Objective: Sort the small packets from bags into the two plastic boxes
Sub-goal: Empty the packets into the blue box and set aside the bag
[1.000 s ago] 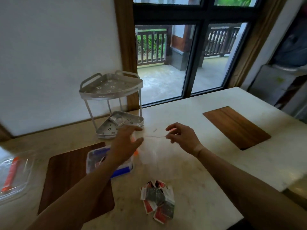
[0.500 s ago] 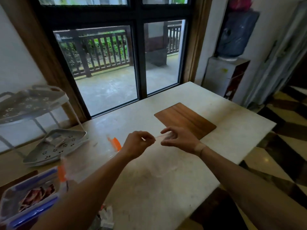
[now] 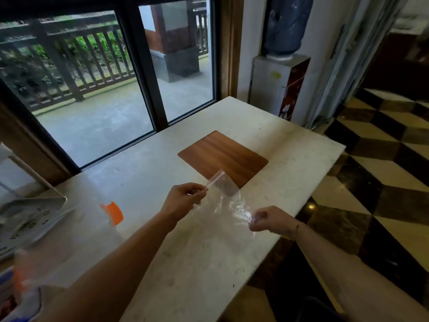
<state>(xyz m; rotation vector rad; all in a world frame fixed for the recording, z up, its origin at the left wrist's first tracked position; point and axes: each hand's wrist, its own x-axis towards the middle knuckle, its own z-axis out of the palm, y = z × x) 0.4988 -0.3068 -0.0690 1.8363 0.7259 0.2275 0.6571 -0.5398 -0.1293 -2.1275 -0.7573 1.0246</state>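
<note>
A clear plastic bag is stretched between both hands above the pale table. My left hand pinches its upper corner near the wooden inlay. My right hand grips the bag's lower end close to the table's right edge. The bag looks empty. At the far lower left, the corner of a plastic box with blue and orange trim shows, blurred. The packets are out of view.
A wooden inlay sits in the table beyond my hands. An orange-tabbed clear lid lies to the left. A grey metal rack stands at the left edge. The table ends at the right over a checkered floor.
The view has swung right, off the packets and boxes. My hands have drawn apart, the right one moving down and right, pulling the bag out between them.
</note>
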